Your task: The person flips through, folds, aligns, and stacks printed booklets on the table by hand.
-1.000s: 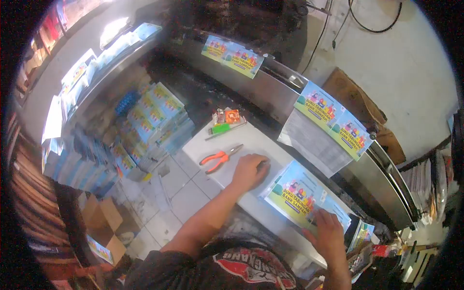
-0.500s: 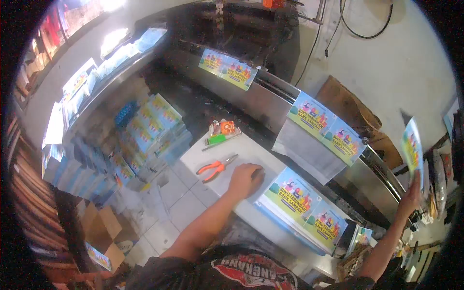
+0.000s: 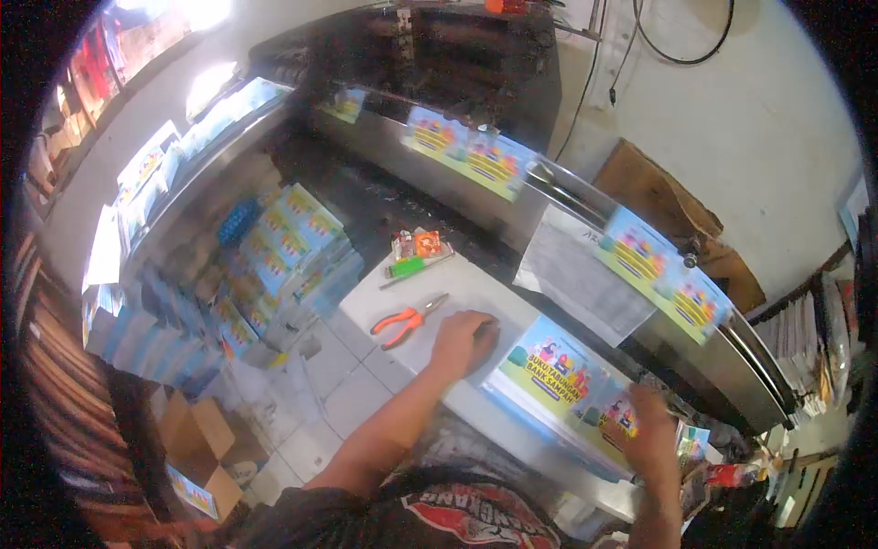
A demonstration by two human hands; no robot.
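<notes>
On the white tabletop (image 3: 485, 284) lies a stack of printed booklet covers (image 3: 544, 371). My right hand (image 3: 649, 421) is over the right end of this stack, blurred, its fingers hard to make out. Left of the stack my left hand (image 3: 465, 343) rests on the tabletop with its fingers curled round a small dark object, mostly hidden. Orange-handled pliers (image 3: 409, 320) lie just left of that hand. Beyond them are a green cutter (image 3: 405, 267) and a small orange packet (image 3: 427, 243).
A metal rail (image 3: 576, 192) runs behind the table, carrying double covers (image 3: 471, 151) and, further right, another pair (image 3: 668, 274). A grey sheet (image 3: 585, 274) hangs below. Booklet piles (image 3: 293, 229) stand on the floor at left, with an open cardboard box (image 3: 197, 425) nearer.
My right hand went from the stack to the far right with a sheet, then back over the stack. Covers on the rail have shifted, and another pair shows there. My left hand stays put.
</notes>
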